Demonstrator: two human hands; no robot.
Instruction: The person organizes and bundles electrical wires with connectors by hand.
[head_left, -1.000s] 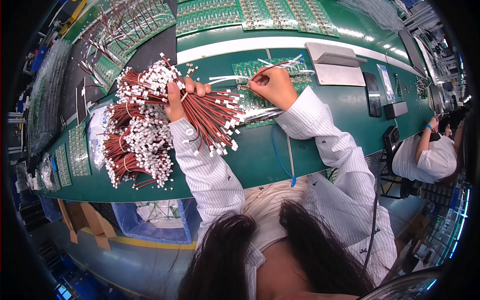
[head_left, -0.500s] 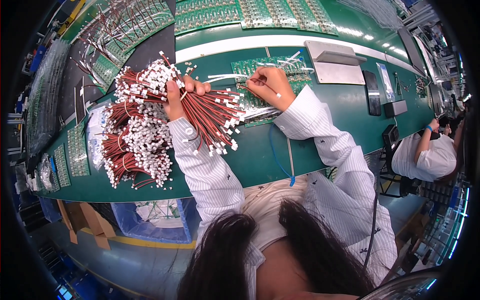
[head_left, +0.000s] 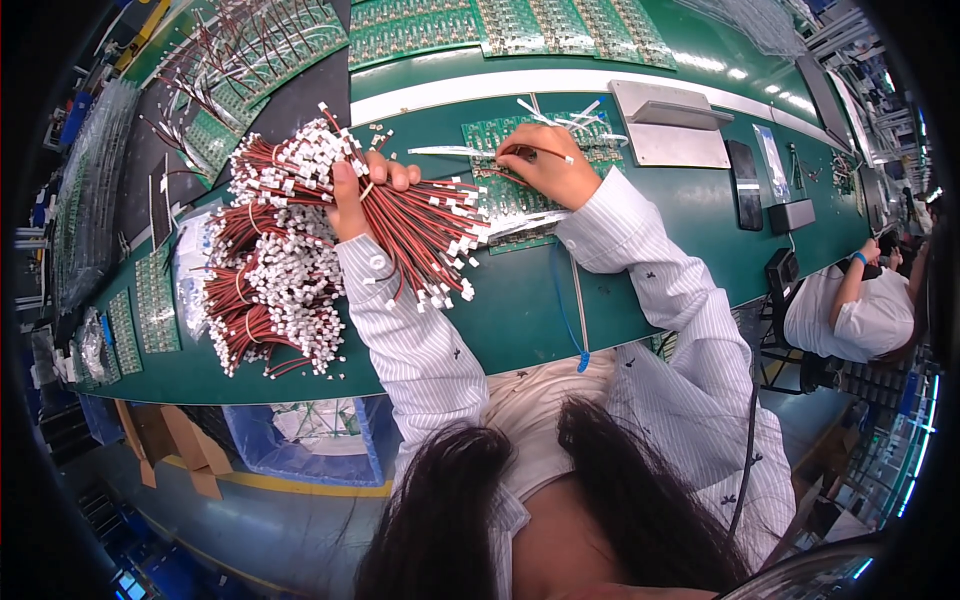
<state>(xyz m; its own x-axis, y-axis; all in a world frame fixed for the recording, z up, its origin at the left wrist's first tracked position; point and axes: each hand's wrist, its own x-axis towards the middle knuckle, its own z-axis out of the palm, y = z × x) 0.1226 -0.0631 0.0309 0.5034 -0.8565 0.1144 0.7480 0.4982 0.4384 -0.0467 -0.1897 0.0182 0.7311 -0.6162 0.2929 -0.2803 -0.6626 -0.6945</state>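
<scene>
Wires (head_left: 408, 218) are brownish red, connectors (head_left: 316, 150) white, sleeves (head_left: 415, 335) striped white.

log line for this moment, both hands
left hand: gripping wire bundle | right hand: pinching single wire over circuit board | right of board: metal bracket

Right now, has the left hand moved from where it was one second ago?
No: the left hand still grips the wire bundle, with no visible shift against the metal bracket.

left grip (head_left: 350, 208): curled, pointing forward | right grip (head_left: 562, 175): pinched, angled leftward
</scene>
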